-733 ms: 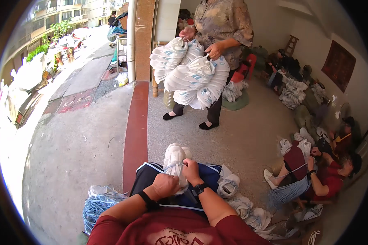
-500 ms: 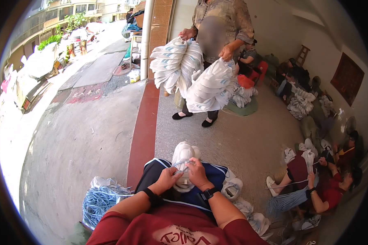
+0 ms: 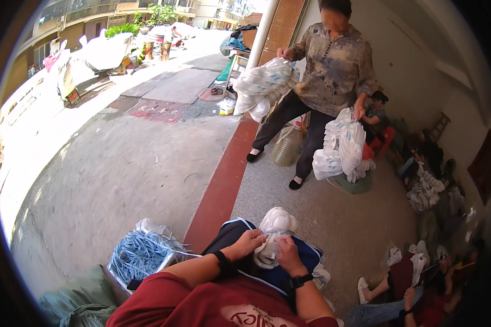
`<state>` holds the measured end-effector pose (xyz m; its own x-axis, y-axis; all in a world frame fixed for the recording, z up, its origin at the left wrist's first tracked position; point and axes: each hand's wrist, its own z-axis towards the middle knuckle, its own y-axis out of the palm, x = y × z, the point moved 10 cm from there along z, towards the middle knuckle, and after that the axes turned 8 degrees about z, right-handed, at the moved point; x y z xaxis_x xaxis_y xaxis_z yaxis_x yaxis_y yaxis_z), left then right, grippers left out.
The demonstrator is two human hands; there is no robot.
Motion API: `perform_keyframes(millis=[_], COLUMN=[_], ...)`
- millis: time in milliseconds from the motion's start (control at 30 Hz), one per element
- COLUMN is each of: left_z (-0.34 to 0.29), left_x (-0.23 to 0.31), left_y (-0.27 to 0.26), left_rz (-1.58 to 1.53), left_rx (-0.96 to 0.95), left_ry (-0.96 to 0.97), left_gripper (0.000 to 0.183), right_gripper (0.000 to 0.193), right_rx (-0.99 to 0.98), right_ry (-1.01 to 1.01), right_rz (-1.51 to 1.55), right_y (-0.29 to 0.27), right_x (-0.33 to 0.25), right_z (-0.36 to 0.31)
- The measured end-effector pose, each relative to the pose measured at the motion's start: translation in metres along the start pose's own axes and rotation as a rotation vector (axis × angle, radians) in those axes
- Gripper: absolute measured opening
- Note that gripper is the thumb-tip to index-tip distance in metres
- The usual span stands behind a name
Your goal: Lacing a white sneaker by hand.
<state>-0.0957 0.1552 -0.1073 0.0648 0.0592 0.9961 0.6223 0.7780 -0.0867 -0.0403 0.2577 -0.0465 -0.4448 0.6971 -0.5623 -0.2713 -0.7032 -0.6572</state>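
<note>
A white shoe [image 3: 277,220] rests on my lap, toe pointing away from me, over a dark blue cloth [image 3: 306,252] with pale edging. My left hand [image 3: 245,244] is closed at the left side of its lacing, fingertips pinched on a light blue shoelace. On the other side, my right hand [image 3: 289,255] is closed with its fingers curled in, gripping the lace too. The lace between the hands shows only in part. To my left, a box lined with plastic holds a heap of light blue shoelaces [image 3: 142,255], and one strand trails toward my lap.
Ahead stands a person [image 3: 333,76] carrying two bundles of white shoe parts [image 3: 264,87]. A large plastic jug [image 3: 289,144] is behind their legs. A green sack [image 3: 76,297] lies at lower left. Several seated people and white shoes [image 3: 363,289] are on the right.
My view has swung left, so the lace box and green sack show more. The standing person has stepped wider, with the bundles farther apart. My hands remain at the shoe's lacing.
</note>
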Motion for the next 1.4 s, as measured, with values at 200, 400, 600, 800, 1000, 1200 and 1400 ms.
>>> perform_keyframes(millis=[200, 400, 600, 800, 1000, 1200, 1400], left_z=[0.000, -0.001, -0.001, 0.001, -0.005, -0.006, -0.001], left_x=[-0.020, -0.019, -0.030, -0.035, -0.031, -0.029, -0.033], left_y=[-0.010, -0.008, -0.008, -0.005, -0.002, -0.010, -0.007], left_rz=[-0.113, -0.152, -0.211, -0.198, -0.180, -0.280, -0.292], left_rx=[0.077, 0.081, 0.078, 0.055, 0.058, 0.059, 0.037], left_ry=[-0.064, -0.063, -0.098, -0.089, -0.138, -0.177, -0.193], left_gripper=[0.024, 0.021, 0.019, 0.020, 0.019, 0.021, 0.019], right_gripper=[0.013, 0.008, 0.026, 0.015, 0.010, 0.026, 0.017], right_rx=[-0.136, -0.180, -0.155, -0.191, -0.062, 0.024, -0.041], right_ry=[-0.051, -0.061, -0.021, 0.092, 0.081, 0.070, 0.235], right_rz=[-0.266, -0.248, -0.228, -0.248, -0.123, -0.100, -0.176], right_y=[0.009, 0.009, 0.000, 0.004, -0.001, -0.007, 0.003], right_x=[-0.001, 0.022, 0.005, 0.025, 0.035, 0.037, 0.058], right_z=[0.004, 0.005, 0.011, 0.010, 0.008, 0.017, 0.015])
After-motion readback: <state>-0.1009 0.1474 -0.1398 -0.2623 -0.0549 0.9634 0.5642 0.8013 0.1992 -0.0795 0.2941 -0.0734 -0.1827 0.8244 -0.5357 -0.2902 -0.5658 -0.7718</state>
